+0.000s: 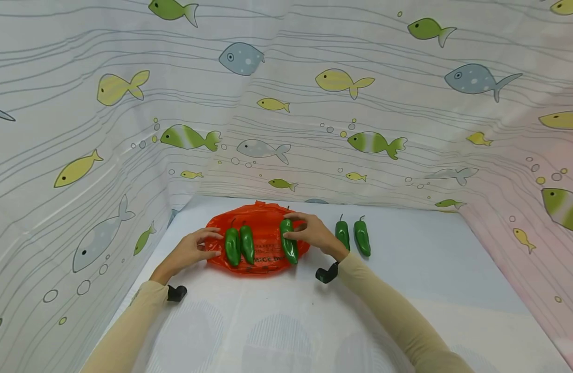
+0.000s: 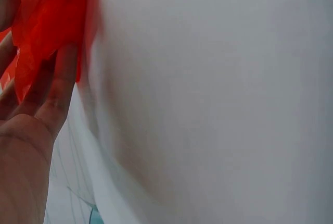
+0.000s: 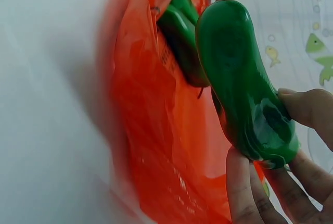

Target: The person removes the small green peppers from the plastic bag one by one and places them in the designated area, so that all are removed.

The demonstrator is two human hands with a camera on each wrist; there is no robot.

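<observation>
A red plastic bag [image 1: 268, 220] with dark lettering lies on the table. Two glossy green peppers, one on the left [image 1: 231, 247] and one beside it [image 1: 247, 244], rest on the bag's left half, stems pointing away. My right hand [image 1: 316, 233] pinches a third green pepper [image 1: 288, 242] between thumb and fingers over the bag's right side. In the right wrist view this held pepper [image 3: 231, 67] is tilted above the red plastic. At the bag's left edge my left hand [image 1: 190, 251] has its fingers spread, and its fingertips touch the plastic.
To the right of the bag, two more green peppers lie on the table, the nearer-to-bag one [image 1: 342, 234] partly behind my right wrist and the other [image 1: 362, 237] farther right. Fish-patterned curtains [image 1: 314, 119] enclose the table [image 1: 417, 259] at the back and sides.
</observation>
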